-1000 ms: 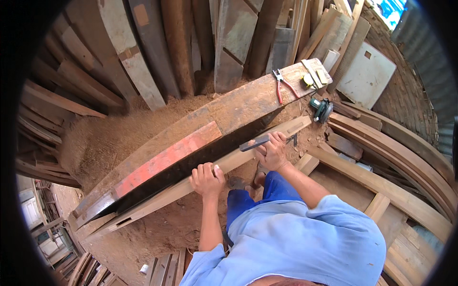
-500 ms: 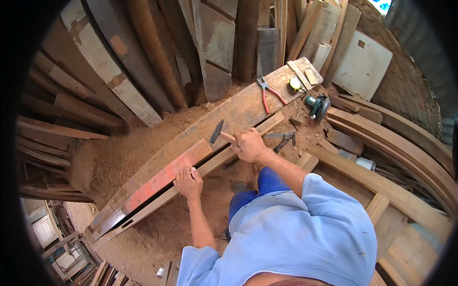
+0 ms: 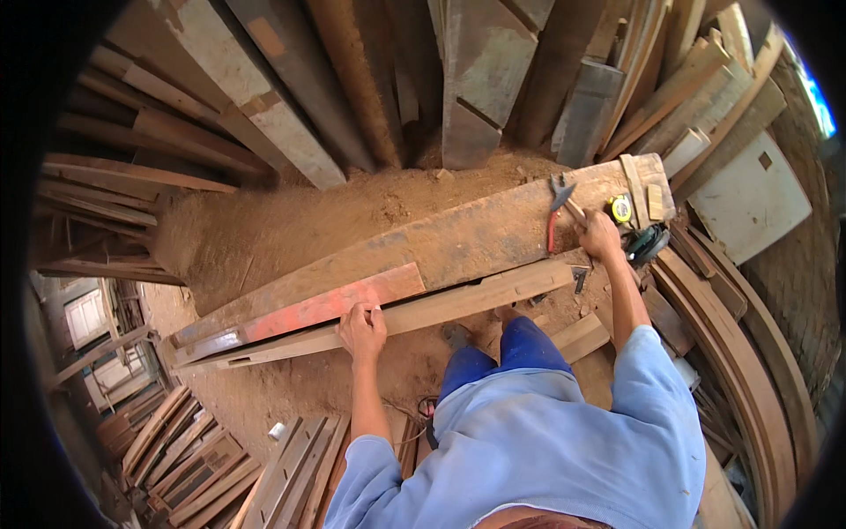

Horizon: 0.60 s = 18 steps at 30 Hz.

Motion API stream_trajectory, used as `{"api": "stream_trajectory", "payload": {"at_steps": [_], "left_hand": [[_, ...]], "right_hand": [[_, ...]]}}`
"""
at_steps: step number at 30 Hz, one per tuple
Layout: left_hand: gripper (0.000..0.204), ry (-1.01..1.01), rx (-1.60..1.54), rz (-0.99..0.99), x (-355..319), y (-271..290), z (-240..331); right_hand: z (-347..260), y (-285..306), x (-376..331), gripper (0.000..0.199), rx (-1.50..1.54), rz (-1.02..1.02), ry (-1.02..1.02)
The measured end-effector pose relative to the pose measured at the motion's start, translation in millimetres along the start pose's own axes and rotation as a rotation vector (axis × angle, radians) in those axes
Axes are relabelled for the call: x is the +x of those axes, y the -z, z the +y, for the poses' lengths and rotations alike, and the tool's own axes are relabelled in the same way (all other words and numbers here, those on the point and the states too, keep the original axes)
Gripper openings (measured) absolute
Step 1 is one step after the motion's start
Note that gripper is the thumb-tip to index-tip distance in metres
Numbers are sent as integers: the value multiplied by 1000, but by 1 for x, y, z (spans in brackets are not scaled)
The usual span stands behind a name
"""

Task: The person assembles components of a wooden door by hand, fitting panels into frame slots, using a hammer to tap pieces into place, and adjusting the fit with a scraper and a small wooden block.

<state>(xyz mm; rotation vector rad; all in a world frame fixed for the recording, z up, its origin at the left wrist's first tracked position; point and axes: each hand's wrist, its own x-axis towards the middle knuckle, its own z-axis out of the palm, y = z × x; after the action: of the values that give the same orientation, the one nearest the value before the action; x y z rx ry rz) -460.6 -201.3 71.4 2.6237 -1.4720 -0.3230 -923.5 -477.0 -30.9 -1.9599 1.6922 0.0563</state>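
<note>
My right hand (image 3: 601, 235) is wrapped round the wooden handle of a hammer (image 3: 573, 210) at the far right of the bench plank (image 3: 476, 227). The hammer's dark head lies over a pair of red-handled pliers (image 3: 552, 231), hiding part of them. My left hand (image 3: 362, 328) rests with curled fingers on a long, pale wooden beam (image 3: 467, 305), beside a red-painted board (image 3: 335, 304). Whatever its fingers pinch is too small to make out. The beam lies along the plank's near side and has slots cut in it.
A yellow tape measure (image 3: 620, 209) and small wood strips (image 3: 654, 201) lie at the plank's right end. A green power tool (image 3: 648, 243) sits just beyond. Tall boards (image 3: 493, 79) lean along the back, curved timbers (image 3: 749, 353) fill the right, and sawdust covers the ground.
My right hand has carried the hammer rightward along the plank to the pliers. My left hand stays by the red board. The view has shifted, showing more stacked wood at lower left.
</note>
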Motion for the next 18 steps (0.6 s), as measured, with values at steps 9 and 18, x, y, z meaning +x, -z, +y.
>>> {"api": "stream_trajectory", "payload": {"at_steps": [9,18], "left_hand": [[37,12,-25,-289,158,-21,51],[58,474,177,-600,224,-157,81]], "right_hand": [[4,-37,6,38,13,158,-67],[2,-45,12,45,-20,230,-151]]}}
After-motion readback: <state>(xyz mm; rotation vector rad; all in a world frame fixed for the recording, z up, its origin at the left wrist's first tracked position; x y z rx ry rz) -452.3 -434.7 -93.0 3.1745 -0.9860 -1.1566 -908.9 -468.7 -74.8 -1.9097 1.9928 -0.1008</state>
